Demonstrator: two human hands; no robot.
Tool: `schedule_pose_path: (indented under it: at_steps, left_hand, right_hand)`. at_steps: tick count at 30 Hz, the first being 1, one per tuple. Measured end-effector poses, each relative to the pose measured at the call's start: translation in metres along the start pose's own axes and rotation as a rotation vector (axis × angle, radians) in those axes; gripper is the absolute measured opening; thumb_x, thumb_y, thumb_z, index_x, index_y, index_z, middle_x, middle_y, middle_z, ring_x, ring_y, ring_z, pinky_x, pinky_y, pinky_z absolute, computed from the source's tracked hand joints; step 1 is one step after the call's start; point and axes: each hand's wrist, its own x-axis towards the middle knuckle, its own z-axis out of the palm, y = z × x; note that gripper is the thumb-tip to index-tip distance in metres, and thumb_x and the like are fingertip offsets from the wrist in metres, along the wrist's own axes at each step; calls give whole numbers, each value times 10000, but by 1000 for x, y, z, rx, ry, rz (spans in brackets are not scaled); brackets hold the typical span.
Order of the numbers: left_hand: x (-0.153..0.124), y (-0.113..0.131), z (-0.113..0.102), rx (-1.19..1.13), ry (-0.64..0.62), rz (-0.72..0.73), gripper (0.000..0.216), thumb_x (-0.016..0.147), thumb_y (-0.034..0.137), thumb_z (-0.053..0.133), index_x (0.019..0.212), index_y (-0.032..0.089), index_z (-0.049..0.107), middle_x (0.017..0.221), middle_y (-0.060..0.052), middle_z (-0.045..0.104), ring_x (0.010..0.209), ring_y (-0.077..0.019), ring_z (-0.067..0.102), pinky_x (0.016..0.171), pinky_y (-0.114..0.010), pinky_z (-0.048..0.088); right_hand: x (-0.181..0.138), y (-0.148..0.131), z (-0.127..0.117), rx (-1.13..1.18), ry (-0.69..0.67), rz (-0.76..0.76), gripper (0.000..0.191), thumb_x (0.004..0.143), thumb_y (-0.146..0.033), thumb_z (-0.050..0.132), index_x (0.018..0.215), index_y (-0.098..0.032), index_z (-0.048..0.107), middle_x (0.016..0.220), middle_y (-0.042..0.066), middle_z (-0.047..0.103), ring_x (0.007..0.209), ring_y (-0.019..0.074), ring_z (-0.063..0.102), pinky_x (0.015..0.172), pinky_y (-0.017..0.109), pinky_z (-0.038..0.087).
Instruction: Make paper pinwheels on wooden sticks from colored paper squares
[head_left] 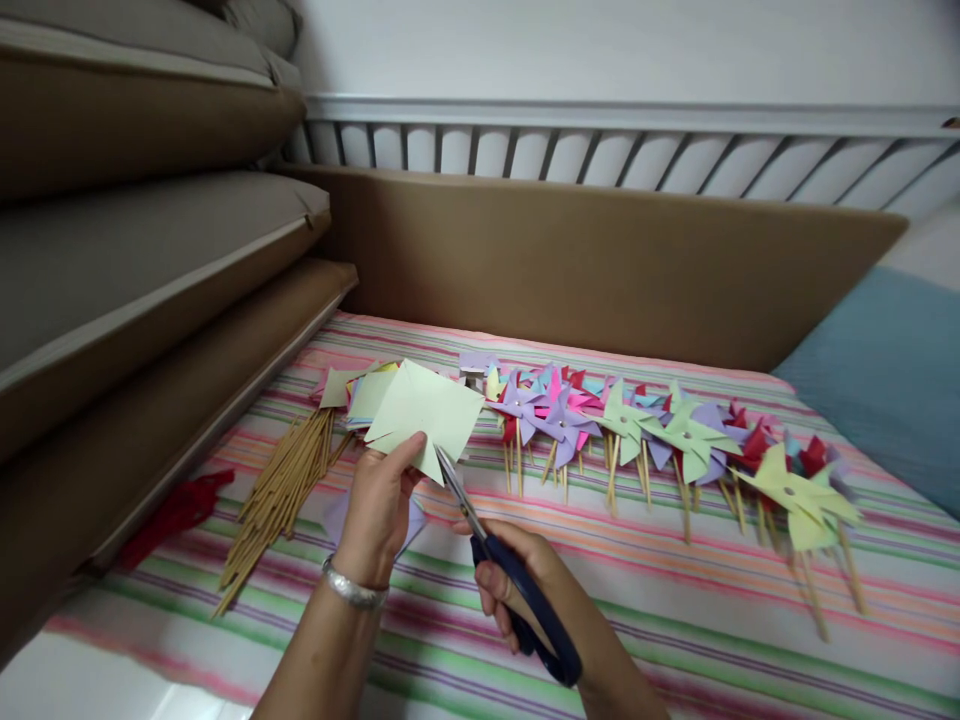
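A pale green square of paper (pixel 427 405) is pinched in my left hand (pixel 386 495), thumb on top, fingers mostly hidden below. Slits show at some of its corners. My right hand (pixel 517 570) is wrapped round the dark blue handles of a pair of scissors (pixel 480 530). The scissor blades meet the paper at its near corner. Behind my left hand lies a stack of coloured paper squares (pixel 367 395), partly covered by the held sheet. Beneath that hand, a lilac piece of paper (pixel 337 520) rests on the cloth.
Finished paper pinwheels (pixel 622 425) on sticks lie in a long row to the right. A bundle of thin wooden sticks (pixel 281 490) and a red item (pixel 176 515) lie left. Brown cushions (pixel 165 290) are stacked at the left; a brown panel (pixel 585 265) stands behind the striped cloth (pixel 645 580).
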Motion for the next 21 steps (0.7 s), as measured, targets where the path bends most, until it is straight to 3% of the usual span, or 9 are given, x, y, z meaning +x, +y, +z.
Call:
schedule_pose_path:
  at_steps: [21]
  left_hand:
    - [-3, -2, 4, 14, -3, 18, 193, 635, 214, 723, 809, 134, 699, 854, -58, 727, 802, -183, 662, 750, -285, 471]
  right_hand:
    - [2, -2, 4, -64, 76, 16, 645, 661, -488, 676, 1208, -176, 536, 503, -77, 473, 329, 52, 418, 315, 163, 364]
